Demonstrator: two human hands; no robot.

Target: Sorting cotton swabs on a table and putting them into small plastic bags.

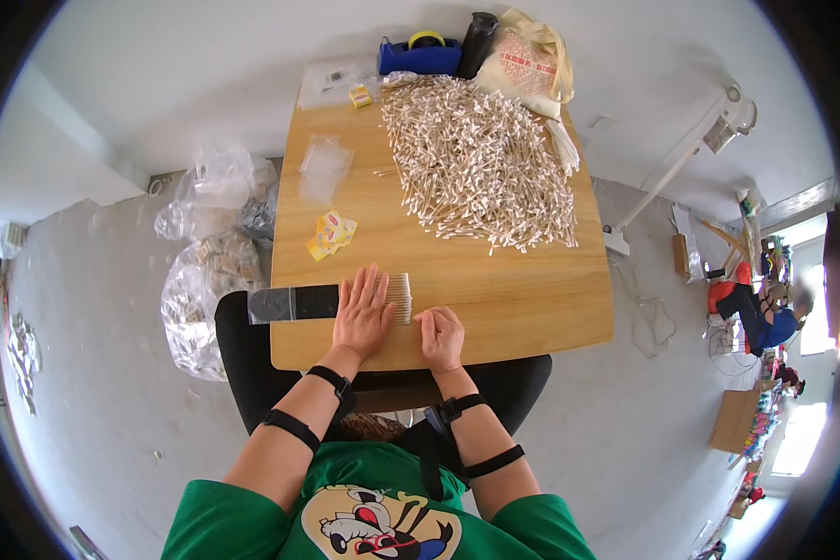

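My left hand [363, 315] lies flat with fingers stretched near the table's front edge. Beneath it and to its left runs a flat black strip [315, 301] with a rounded grey end. Just right of that hand, a neat row of cotton swabs [401, 297] lies side by side, its left part hidden under the fingers. My right hand [441, 334] is curled closed beside the row's right end; anything inside it is hidden. Farther back a large heap of loose cotton swabs [481, 163] covers the right side of the wooden table [513, 299].
Yellow printed cards [331, 234] and clear plastic sleeves [325, 168] lie on the table's left side. Along the back are a blue tape dispenser [420, 58], a black bottle [477, 44] and a cloth bag [529, 70]. Filled plastic bags [210, 289] stand on the floor to the left.
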